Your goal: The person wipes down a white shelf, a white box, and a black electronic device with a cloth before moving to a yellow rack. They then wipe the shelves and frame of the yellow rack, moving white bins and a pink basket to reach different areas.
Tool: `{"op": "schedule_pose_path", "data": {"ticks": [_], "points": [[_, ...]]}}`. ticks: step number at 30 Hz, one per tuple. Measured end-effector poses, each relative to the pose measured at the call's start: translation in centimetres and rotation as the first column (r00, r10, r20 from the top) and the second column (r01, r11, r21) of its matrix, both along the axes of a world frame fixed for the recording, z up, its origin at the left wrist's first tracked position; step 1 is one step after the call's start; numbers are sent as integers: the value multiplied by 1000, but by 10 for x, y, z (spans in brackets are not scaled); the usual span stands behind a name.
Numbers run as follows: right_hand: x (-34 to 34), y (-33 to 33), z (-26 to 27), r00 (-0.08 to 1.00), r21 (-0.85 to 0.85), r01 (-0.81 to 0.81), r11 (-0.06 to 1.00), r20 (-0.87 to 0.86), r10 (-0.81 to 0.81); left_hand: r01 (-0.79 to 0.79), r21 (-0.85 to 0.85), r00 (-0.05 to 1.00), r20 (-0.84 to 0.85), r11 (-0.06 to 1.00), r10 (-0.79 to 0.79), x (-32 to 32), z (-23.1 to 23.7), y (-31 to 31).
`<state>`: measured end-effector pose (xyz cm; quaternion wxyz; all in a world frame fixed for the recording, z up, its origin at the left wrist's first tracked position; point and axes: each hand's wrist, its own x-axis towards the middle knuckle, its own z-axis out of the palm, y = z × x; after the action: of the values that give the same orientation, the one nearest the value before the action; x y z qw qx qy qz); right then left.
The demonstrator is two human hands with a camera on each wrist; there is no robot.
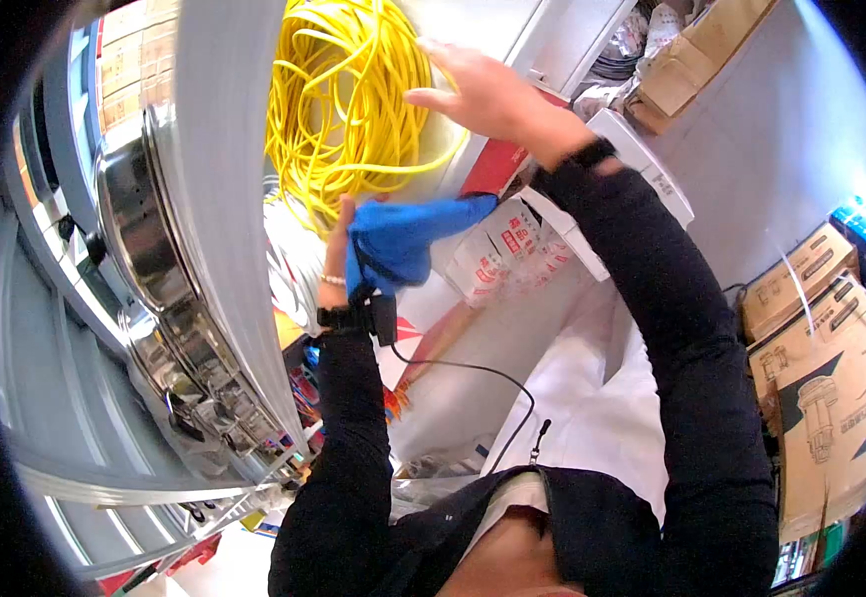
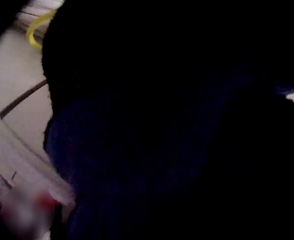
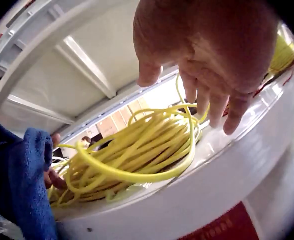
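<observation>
A large coil of yellow cable (image 1: 348, 99) (image 3: 137, 155) lies on a white surface. At its right side in the head view is my right hand (image 1: 482, 95) (image 3: 207, 55), fingers spread and relaxed, holding nothing; whether it touches the cable is unclear. Just below the coil, my left hand (image 1: 335, 254) (image 3: 54, 177) grips a blue cloth (image 1: 398, 239) (image 3: 34, 175) that hangs over its palm and hides most of its fingers. The left wrist view is mostly dark, filled by the cloth (image 2: 137, 145), with a bit of yellow cable (image 2: 34, 32) at the top left.
White cable (image 1: 293, 259) lies below the yellow coil. Shiny metal pots (image 1: 144, 224) stand on the left shelf. A white box (image 1: 642, 164) and a printed plastic bag (image 1: 502, 254) are near my right forearm. Cardboard boxes (image 1: 821, 398) are stacked at the right.
</observation>
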<state>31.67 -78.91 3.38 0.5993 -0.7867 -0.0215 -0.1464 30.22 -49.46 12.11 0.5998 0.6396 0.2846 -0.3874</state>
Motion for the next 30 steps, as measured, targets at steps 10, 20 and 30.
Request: {"op": "schedule_pose_path", "data": {"ticks": [10,20,30], "points": [[-188,-19,9,583,613,-462,641,-335,740,131,-422,990,96,897,-99,-130,27,-50],[-163,33,3,564,413,-528,742,-484,670,418,342,886,53,842,-461,-162,0,87],[-77,164,21,992,-198,-13,980,-128,-13,-195,834,624,511,516,-590,-108,-33,137]]}}
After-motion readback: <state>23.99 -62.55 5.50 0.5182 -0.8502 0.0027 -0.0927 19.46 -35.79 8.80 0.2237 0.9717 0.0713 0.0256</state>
